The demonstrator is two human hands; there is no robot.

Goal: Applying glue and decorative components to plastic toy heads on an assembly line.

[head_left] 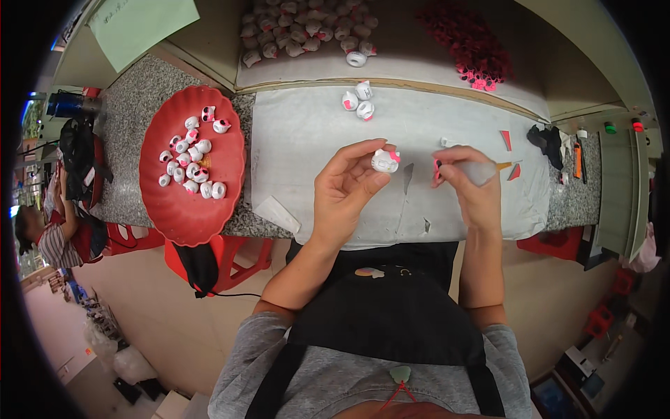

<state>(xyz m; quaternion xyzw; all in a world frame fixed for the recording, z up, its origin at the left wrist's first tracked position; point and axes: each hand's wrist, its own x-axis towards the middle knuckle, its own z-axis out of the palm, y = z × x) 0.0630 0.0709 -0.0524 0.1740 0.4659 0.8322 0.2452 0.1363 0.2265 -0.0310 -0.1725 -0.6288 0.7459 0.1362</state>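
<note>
Left grip [343,187] pinches a small white head with a pink bow [385,161] between thumb and fingers, above a white sheet [293,126] that covers part of the desk [150,78]. To its right, and apart from that head, the right grip [479,192] grasps a small pink-and-black piece [437,170] at the fingertips and also a translucent bottle [479,172], its narrow yellowish tip pointing right. Three white heads [365,109] lie together farther back on the sheet. At left, a scalloped red tray [195,227] carries many more. Beyond the sheet, a shelf [412,56] holds a heap of white heads [307,28] and a dark red and pink pile [474,49].
</note>
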